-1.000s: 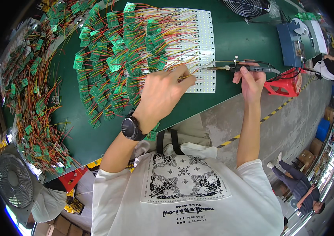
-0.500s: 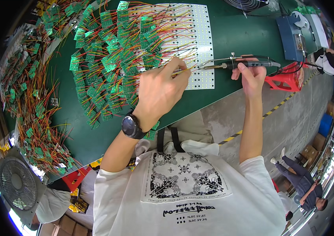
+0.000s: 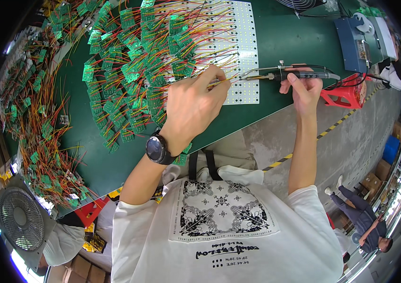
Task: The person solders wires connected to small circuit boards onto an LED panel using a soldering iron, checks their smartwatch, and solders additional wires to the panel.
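Observation:
A soldering iron (image 3: pixel 304 75) with a thin curved metal tube along it lies in my right hand (image 3: pixel 305 94), thumb on top and fingers wrapped round the black handle. Its tip points left, over the lower right part of a white LED panel (image 3: pixel 246 56) dotted with small lights. At the panel's lower edge my left hand (image 3: pixel 192 104), a black watch on its wrist, pinches a thin wire close to the iron's tip. Its fingertips partly hide the wire. Rows of small green circuit boards (image 3: pixel 132 73) with red, yellow and black wires lie left of the panel and partly over it.
A tangled heap of wired boards (image 3: pixel 44 127) runs along the left. A blue box-shaped machine with a white spool (image 3: pixel 350 45) stands at the right of the green table (image 3: pixel 290 42). Beyond the edge are a red stool (image 3: pixel 351 92), a fan (image 3: pixel 19 214) and other people.
The soldering iron and my right hand have shifted slightly right. The panel appears a little higher in view. My left hand keeps its pinch in nearly the same place.

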### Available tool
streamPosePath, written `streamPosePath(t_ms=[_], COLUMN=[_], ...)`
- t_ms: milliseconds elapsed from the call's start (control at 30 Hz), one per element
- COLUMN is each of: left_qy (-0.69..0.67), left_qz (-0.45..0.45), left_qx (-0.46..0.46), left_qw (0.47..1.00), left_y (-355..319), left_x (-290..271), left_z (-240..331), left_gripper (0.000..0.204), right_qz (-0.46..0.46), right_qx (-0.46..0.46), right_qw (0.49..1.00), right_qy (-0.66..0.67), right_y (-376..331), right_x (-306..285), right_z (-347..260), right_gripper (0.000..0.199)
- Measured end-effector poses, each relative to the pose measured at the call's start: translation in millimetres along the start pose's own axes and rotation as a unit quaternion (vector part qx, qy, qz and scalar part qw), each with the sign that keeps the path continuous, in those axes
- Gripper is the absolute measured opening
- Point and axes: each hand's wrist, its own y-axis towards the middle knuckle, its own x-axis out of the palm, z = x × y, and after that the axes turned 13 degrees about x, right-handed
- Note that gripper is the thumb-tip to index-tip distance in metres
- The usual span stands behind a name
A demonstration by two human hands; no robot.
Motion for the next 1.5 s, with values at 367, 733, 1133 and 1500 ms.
streamPosePath(t_ms=[367,733,1133,1500], left_qy=[0.004,-0.044,0.152,0.431], left_qz=[-0.007,0.006,0.134,0.095], left_qx=[-0.004,0.012,-0.192,-0.344], left_qw=[1.0,0.999,0.96,0.829], left_y=[-1,4,-91,-195], left_x=[1,-12,-124,-220], left_z=[0,-1,1,-26], left_gripper=[0.006,0.009,0.017,0.014], right_qz=[0.008,0.024,0.07,0.054], right_qx=[-0.024,-0.042,-0.035,-0.04], right_qw=[1.0,0.994,0.989,0.99], right_qy=[0.015,0.094,0.127,0.125], right_y=[0,6,4,10], right_x=[0,3,2,-1], right_z=[3,3,10,13], right_gripper=[0.024,0.022,0.021,0.023])
